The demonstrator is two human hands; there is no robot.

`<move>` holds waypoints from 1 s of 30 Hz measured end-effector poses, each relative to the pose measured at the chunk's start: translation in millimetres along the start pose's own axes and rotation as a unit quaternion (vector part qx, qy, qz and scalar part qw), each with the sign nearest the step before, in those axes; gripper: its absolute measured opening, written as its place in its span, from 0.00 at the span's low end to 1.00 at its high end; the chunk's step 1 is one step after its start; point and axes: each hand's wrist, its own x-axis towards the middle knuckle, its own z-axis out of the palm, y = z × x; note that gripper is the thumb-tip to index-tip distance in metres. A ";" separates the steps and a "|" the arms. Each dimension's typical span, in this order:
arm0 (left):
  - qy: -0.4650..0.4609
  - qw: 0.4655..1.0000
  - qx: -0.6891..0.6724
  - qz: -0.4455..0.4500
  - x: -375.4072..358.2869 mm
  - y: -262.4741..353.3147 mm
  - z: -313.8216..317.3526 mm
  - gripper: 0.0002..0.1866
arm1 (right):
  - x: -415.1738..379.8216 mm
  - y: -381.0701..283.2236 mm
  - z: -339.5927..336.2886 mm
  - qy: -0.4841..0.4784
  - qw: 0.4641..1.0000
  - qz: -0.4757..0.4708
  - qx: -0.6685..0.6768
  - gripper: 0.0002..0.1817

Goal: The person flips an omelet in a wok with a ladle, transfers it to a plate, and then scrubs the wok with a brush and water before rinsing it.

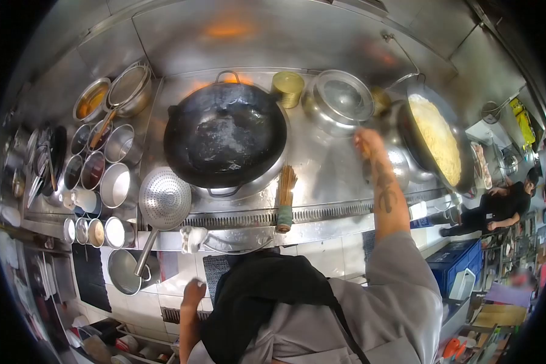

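My right hand (370,142) is stretched out over the steel counter, at the near edge of a metal pot with a round strainer (344,97) on it. Its fingers are curled closed; what they hold, if anything, is too small to make out. A shiny rounded metal piece (397,167) lies beside that forearm, partly hidden. Down at my side, away from the counter, hangs my left hand (193,292), its fingers curled in with nothing visible in them. Between both hands, a large black wok (225,133) sits on the stove with glossy liquid inside and flame glow behind it.
A perforated skimmer (165,199) rests at the wok's left, handle over the edge. A bamboo brush (286,194) lies on the front grate. Metal seasoning containers (119,185) crowd the left. A tilted wok (418,136) holds something pale yellow. Another person (500,203) stands far right.
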 end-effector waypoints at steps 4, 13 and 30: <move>-0.313 0.901 -0.030 -0.297 -52.2 -93.8 69.7 0.14 | -49.1 -38.6 21.5 -0.151 0.922 0.032 0.356 0.04; -0.174 0.981 0.068 0.045 -45.5 -137.4 139.8 0.13 | -144.1 -59.4 81.5 -0.326 0.860 0.065 0.388 0.19; -0.217 0.956 -0.141 -0.140 -22.3 -115.6 100.6 0.09 | -167.6 -18.2 179.6 0.005 0.957 -0.208 -0.204 0.21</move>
